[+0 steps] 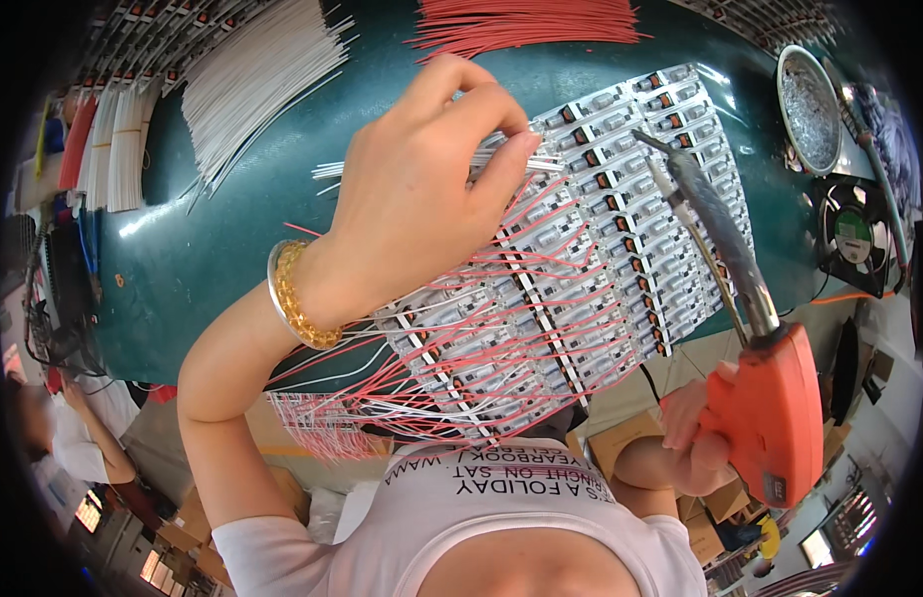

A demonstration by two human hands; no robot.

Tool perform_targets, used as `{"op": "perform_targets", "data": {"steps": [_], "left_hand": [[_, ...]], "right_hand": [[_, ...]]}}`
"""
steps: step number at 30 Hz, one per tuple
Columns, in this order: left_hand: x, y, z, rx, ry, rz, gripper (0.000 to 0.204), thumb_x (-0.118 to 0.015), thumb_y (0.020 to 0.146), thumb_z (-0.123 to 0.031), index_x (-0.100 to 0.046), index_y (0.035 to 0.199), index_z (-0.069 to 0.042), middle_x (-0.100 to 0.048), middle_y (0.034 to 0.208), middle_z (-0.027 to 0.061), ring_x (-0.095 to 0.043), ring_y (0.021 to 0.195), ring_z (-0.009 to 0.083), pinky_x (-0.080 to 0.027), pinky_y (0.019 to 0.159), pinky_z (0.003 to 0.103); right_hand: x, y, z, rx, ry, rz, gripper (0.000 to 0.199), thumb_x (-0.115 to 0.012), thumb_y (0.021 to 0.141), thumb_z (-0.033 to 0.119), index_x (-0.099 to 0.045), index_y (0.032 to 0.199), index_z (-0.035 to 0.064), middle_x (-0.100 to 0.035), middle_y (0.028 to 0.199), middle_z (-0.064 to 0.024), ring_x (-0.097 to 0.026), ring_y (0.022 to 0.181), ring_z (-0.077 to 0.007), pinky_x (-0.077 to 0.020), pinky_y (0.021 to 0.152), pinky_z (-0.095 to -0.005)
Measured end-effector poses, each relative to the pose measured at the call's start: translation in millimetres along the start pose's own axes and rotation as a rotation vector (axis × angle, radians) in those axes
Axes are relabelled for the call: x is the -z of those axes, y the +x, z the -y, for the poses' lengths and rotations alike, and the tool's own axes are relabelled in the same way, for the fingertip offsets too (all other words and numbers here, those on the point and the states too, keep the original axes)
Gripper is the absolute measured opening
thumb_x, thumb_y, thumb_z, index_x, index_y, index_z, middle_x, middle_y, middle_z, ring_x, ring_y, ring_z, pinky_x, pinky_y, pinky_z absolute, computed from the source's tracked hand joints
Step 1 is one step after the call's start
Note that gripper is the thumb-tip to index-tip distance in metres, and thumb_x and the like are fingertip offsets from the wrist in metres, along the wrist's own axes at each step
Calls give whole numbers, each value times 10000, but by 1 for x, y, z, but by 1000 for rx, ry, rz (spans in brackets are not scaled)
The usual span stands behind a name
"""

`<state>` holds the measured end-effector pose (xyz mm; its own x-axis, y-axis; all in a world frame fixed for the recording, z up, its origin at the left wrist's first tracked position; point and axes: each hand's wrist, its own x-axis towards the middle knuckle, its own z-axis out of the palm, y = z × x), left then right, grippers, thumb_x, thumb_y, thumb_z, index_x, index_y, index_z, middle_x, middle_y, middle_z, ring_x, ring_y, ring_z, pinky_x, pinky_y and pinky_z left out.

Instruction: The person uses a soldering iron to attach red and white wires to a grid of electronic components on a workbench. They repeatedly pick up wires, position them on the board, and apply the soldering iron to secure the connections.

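Note:
My left hand (411, 189), with a bracelet at its wrist, reaches over the table. Its fingers are closed on a small bunch of white wires (328, 173), whose ends stick out on both sides. Below and right of it spreads a panel of small circuit boards (620, 189) in rows. Red wires (581, 316) and white ones trail leftward from its nearer rows. At the right, my right hand (695, 443) grips a red soldering gun (775, 418). The gun's dark barrel and tip slant up over the panel's right side.
A pile of white wires (262, 90) and one of red wires (526, 25) lie on the green table (183, 289) at the back. A round metal bowl (810, 109) and a black fan (854, 234) stand right. Another person (78, 438) is at the left.

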<state>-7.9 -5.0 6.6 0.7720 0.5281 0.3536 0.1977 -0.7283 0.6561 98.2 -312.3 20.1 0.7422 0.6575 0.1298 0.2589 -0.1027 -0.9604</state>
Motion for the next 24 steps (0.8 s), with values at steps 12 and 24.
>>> {"op": "perform_targets", "data": {"steps": [12, 24], "left_hand": [[-11, -8, -12, 9, 17, 39, 80, -688, 750, -14, -611, 771, -13, -596, 918, 84, -607, 733, 224, -487, 630, 318], [-14, -9, -12, -22, 53, 14, 103, -681, 716, 8, -587, 741, -27, -591, 888, 67, -610, 690, 218, -487, 589, 309]], "right_hand": [[-36, 7, 5, -152, 220, -8, 738, -646, 856, 506, -448, 1174, -130, -453, 511, 11, -407, 391, -79, -320, 401, -208], [-42, 7, 7, -145, 116, -35, 757, -676, 821, 513, -459, 1143, -137, -450, 509, 11, -394, 381, -73, -306, 392, -211]]}}
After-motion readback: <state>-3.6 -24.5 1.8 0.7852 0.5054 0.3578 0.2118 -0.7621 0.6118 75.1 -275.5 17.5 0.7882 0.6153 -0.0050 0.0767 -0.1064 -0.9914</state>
